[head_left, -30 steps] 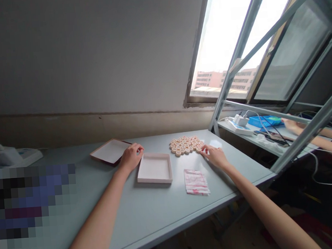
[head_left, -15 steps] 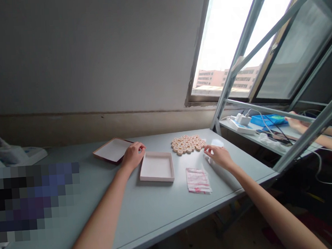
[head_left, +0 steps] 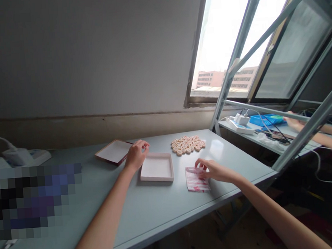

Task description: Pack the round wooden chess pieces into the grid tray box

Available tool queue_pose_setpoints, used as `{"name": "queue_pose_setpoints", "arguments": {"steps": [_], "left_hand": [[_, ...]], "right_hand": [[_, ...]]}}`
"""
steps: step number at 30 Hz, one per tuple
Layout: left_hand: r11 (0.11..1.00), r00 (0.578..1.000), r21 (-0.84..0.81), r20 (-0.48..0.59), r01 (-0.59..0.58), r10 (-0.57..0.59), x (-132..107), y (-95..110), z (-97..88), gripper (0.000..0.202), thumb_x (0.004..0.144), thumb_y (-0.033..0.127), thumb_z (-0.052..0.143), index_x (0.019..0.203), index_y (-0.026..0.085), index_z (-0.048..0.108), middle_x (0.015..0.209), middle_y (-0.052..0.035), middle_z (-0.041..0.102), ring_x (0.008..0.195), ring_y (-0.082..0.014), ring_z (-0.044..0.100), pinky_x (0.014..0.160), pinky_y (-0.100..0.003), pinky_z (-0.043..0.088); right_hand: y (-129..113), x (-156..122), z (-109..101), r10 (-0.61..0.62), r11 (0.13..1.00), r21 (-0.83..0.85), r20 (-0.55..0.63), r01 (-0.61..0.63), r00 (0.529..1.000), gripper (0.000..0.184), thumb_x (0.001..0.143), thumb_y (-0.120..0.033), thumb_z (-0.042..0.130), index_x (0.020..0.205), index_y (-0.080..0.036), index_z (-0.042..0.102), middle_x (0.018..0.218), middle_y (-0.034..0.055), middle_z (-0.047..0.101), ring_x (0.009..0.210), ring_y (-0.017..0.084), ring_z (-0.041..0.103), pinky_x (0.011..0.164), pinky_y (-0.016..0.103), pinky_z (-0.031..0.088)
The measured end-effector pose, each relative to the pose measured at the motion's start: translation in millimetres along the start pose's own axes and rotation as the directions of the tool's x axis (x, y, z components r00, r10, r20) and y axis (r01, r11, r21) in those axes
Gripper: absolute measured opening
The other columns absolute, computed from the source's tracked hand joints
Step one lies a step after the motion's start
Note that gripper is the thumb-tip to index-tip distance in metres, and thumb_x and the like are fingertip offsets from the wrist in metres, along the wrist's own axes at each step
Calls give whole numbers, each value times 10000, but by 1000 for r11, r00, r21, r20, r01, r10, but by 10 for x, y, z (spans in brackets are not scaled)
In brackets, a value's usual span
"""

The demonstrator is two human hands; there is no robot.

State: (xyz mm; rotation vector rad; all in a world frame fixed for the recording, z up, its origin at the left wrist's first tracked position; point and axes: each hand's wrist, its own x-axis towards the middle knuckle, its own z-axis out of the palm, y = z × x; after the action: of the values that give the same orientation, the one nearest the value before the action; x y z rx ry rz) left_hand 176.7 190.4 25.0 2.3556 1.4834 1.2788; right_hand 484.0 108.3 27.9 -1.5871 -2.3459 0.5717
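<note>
Two hands, left hand (head_left: 136, 155) empty, fingers (head_left: 144, 144) relaxed, by white box (head_left: 156, 167), right fingers (head_left: 199, 164) on pink-printed packet (head_left: 197, 180), print illegible, grip unclear

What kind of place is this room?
It looks like a plain work room, though I can't be sure. There's a long grey table holding round wooden pieces and a white box, a power strip with cables on a low shelf, and a bare wall.

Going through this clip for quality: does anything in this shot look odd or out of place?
Yes: a pixelated block covers the left part of the grey table, hiding whatever lies there. Nothing else stands out; the round pieces lie in a neat cluster.
</note>
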Motion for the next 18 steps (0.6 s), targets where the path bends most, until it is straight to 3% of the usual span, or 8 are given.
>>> {"name": "queue_pose_setpoints", "arguments": {"steps": [5, 10, 14, 18], "left_hand": [[991, 990, -124, 130, -46, 62, -19, 294, -38, 156, 767, 269, 466, 738, 178, 590, 805, -35, 620, 797, -166, 554, 771, -289, 411], [932, 950, -362, 294, 9, 105, -24, 492, -110, 280, 711, 442, 551, 744, 174, 624, 802, -23, 649, 772, -159, 568, 712, -253, 413], [911, 944, -396, 328, 114, 24, 2, 322, -114, 308, 671, 449, 583, 656, 142, 608, 674, -16, 622, 659, -145, 549, 602, -232, 393], [952, 931, -260, 361, 163, -61, 2, 49, -93, 179, 653, 309, 596, 671, 136, 634, 629, -12, 617, 623, -140, 540, 583, -231, 378]], "right_hand": [[-126, 80, -95, -76, 995, 61, 17, 75, 997, 179, 714, -252, 551, 867, -168, 589, 744, 23, 585, 681, 146, 506, 614, 256, 397], [-463, 393, -212, -244, 907, 350, -17, 234, 970, 253, 716, -341, 567, 876, -145, 589, 809, 35, 588, 738, 148, 518, 618, 245, 412], [-741, 771, -131, -279, 874, 407, -28, 266, 960, 269, 697, -303, 591, 895, -121, 594, 817, 46, 600, 731, 148, 534, 604, 238, 414], [-835, 1075, 104, -198, 966, 165, -21, 199, 980, 235, 686, -186, 579, 910, -130, 623, 791, 40, 620, 707, 142, 537, 601, 227, 387]]}}
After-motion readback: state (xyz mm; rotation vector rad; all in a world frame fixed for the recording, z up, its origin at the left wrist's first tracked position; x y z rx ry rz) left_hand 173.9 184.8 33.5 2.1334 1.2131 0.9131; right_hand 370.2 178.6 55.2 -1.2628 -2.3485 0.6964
